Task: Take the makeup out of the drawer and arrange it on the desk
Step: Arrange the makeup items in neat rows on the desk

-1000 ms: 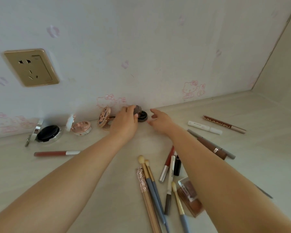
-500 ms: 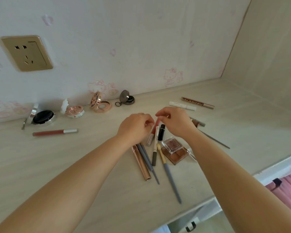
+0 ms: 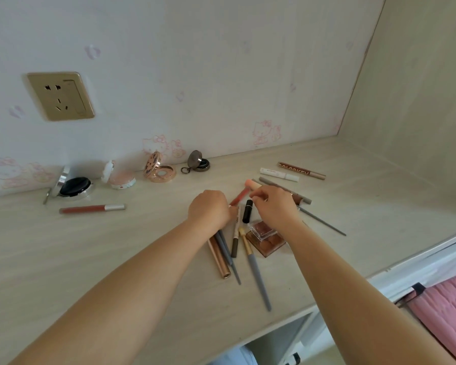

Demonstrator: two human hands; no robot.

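Pale wood-grain desk under a white cartoon-print wall with a brass-coloured wall socket at ten o'clock. Along the wall, left to right: round silver compact with black insert, lid up; small pink-and-white round compact, lid up; rose-gold patterned compact, lid up; small dark grey round pot, lid up. Red lip-gloss tube with silver cap lies alone at nine o'clock. Centre: left hand, fingers curled, pinches the near end of a slim red lip-gloss tube; right hand, fingers curled, pinches a peach-tipped stick at twelve o'clock of the pile. Beneath them: rose-gold tube, grey-handled brushes, black lipstick, clear-lidded brown eyeshadow palette. At two o'clock: white pen and brown lettered pencil, side by side. Pink fabric at four o'clock, below the desk edge.
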